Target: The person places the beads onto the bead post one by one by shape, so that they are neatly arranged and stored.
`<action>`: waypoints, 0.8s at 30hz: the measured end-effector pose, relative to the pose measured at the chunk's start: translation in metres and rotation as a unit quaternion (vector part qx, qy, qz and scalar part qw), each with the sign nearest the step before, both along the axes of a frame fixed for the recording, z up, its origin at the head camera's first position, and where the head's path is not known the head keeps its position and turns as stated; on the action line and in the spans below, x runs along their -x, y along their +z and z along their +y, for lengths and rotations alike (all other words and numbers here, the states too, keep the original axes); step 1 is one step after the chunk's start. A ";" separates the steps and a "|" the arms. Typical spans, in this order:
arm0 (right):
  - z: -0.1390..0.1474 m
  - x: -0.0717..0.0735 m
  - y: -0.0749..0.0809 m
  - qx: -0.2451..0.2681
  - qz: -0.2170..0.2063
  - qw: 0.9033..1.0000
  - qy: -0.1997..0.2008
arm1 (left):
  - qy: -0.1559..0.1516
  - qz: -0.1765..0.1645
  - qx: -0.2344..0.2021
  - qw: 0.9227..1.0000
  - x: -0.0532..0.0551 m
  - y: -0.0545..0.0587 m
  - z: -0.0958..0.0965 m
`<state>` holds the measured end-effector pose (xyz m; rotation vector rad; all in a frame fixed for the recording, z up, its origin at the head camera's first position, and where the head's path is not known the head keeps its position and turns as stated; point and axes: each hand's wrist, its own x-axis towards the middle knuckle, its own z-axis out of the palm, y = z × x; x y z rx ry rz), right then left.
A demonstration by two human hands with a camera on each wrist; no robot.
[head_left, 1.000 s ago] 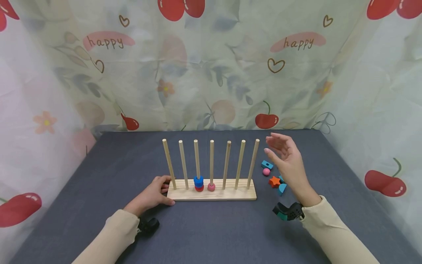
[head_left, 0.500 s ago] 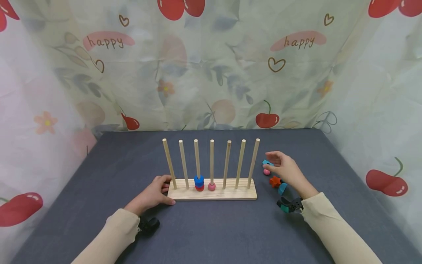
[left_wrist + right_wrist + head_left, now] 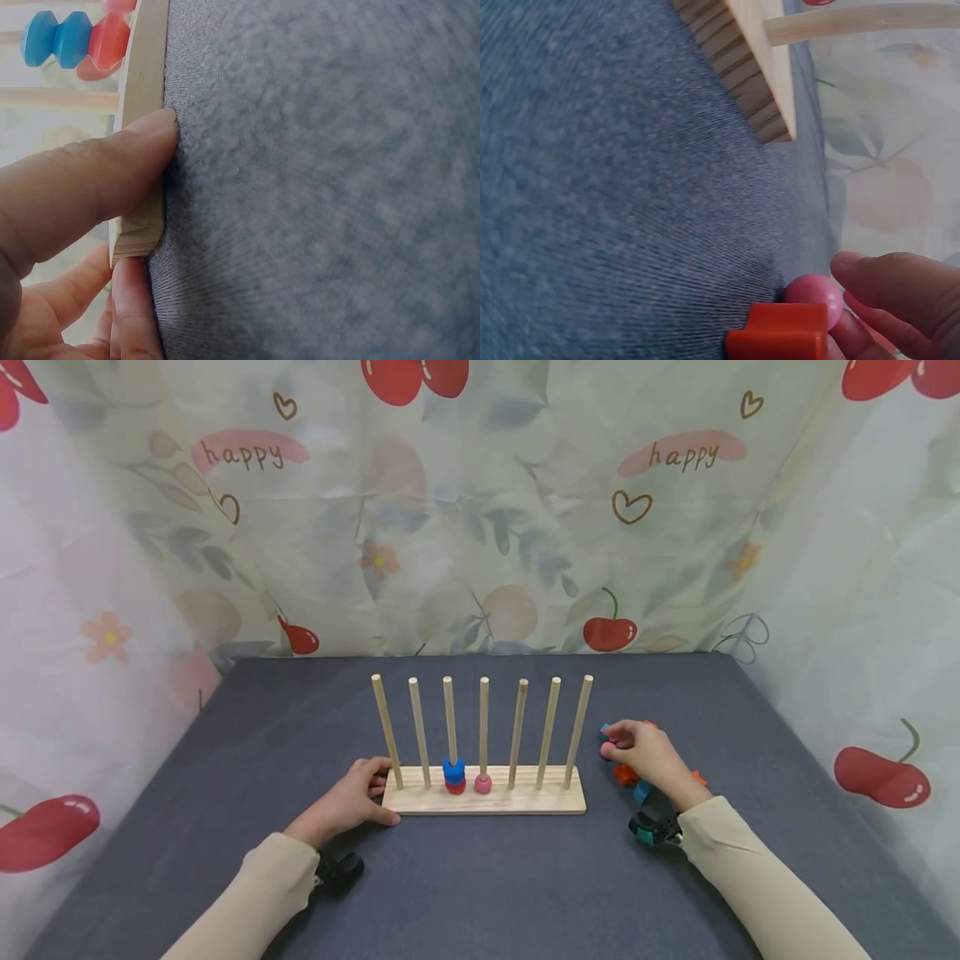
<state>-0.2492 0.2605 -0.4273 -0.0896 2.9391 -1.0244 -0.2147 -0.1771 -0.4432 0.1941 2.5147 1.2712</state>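
Note:
My left hand (image 3: pixel 352 800) grips the left end of a wooden peg stand (image 3: pixel 517 806), thumb on its front edge and fingers behind the end. Two blue beads (image 3: pixel 453 772) sit above a red bead (image 3: pixel 455 788) on the third peg; a pink bead (image 3: pixel 482 785) is on the fourth. To the right of the stand, my right hand (image 3: pixel 647 757) is low over loose pieces. Its thumb and fingers are spread around a loose pink bead (image 3: pixel 812 292); a small gap shows beside the thumb. An orange star (image 3: pixel 625 775) lies close by.
A blue block (image 3: pixel 604 732) is partly behind the right fingers. Under the right hand lies a blue half-round piece (image 3: pixel 642 791); an orange piece (image 3: pixel 699 777) shows beside the wrist. Tall pegs (image 3: pixel 577 731) rise left of that hand. A patterned curtain (image 3: pixel 480 527) encloses the table.
My right hand has come down from above the table to the loose pieces, its fingers now around the loose pink bead. The left hand and the stand have stayed put.

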 end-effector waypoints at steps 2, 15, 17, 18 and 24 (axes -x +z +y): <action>-0.001 0.000 -0.001 -0.004 -0.002 1.000 0.001 | 0.001 -0.001 0.001 1.000 0.000 0.000 0.000; -0.004 0.001 -0.004 -0.031 -0.012 0.999 -0.001 | 0.003 0.000 -0.001 1.000 0.000 0.000 0.001; -0.004 0.001 -0.004 -0.030 -0.011 0.999 -0.003 | 0.005 -0.002 0.001 1.000 0.000 0.000 0.001; -0.005 0.000 -0.003 -0.027 -0.010 1.000 -0.005 | 0.005 -0.004 0.002 1.000 0.000 0.000 0.001; -0.010 -0.006 0.011 0.015 0.012 1.000 -0.023 | 0.007 -0.007 0.002 1.000 -0.001 0.001 0.002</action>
